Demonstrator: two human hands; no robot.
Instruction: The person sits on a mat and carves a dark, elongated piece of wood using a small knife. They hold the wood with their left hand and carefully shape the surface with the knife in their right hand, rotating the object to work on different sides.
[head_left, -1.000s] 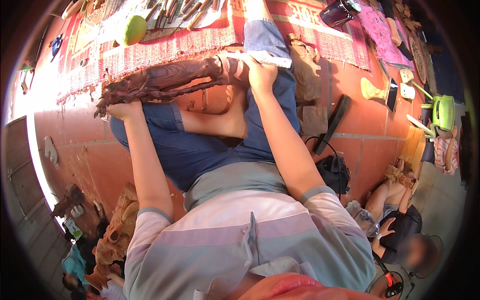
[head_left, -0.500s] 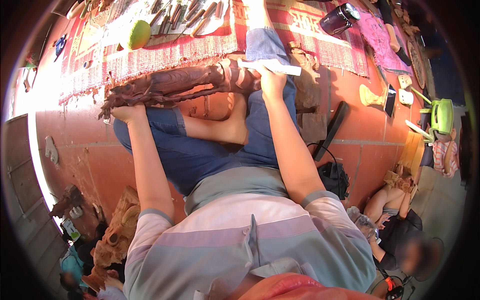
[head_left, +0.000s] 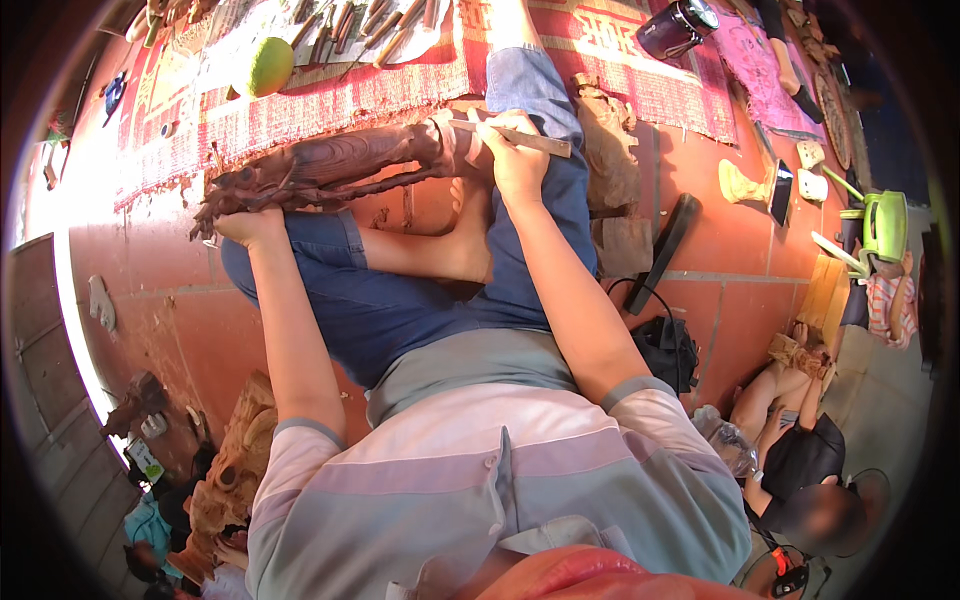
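Observation:
A long dark reddish-brown wood carving [head_left: 345,155] lies across in front of my crossed legs, with rough, branching detail at its left end. My left hand [head_left: 250,228] is closed around that left end from below; its fingertips are partly hidden under the wood. Over the right end, my right hand [head_left: 516,168] grips a flat, straight bar-shaped tool [head_left: 552,145], thumb and fingers wrapped round it. The tool slants across the smoother end of the carving. Whether its tip touches the wood, I cannot tell.
Several carving tools [head_left: 385,25] lie on paper on the red woven mat [head_left: 400,95], near a green-yellow fruit [head_left: 270,68] and a dark flask [head_left: 678,28]. Right of my leg are a pale carved piece [head_left: 605,125] and a black bar [head_left: 662,255]. Other people sit behind.
My right hand has moved slightly left and down with the tool, which now tilts more and looks brown instead of bright white. The left hand keeps its hold.

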